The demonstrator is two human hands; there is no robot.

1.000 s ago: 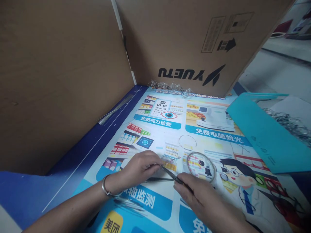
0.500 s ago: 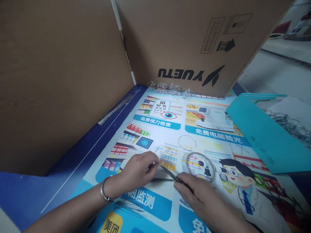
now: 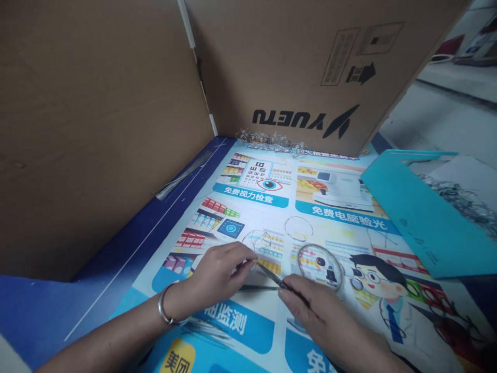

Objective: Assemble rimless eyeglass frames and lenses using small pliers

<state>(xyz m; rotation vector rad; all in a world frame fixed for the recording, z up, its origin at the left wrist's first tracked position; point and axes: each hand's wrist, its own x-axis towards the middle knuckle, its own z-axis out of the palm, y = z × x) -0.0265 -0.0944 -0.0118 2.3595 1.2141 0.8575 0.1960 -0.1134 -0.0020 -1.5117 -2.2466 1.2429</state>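
My left hand [image 3: 225,267] pinches a thin wire, with thumb and forefinger pressed together. Fine loops of wire [image 3: 261,239] stand out just beyond those fingertips. My right hand [image 3: 310,305] is wrapped around what look like slim needle-nose pliers [image 3: 272,274], whose pointed tip meets the wire at my left fingertips. Under the tip, a thin dark strip [image 3: 258,288] lies on the printed sheet; its kind is unclear. Beside my right hand rests a coiled ring of wire [image 3: 340,269], and a thinner wire loop [image 3: 298,228] lies behind it.
Cardboard walls [image 3: 272,62] rise at the left and back. A heap of small clear pieces and wire [image 3: 272,139] lies along the back wall. At right, a turquoise box [image 3: 423,223] holds tangled wire [image 3: 462,199]. Straight wires [image 3: 184,176] lie left; more wires [image 3: 209,329] lie near my left wrist.
The wire loops beyond my left fingers have shifted slightly left and up. My left hand and wrist have turned a little; both hands keep their grip.
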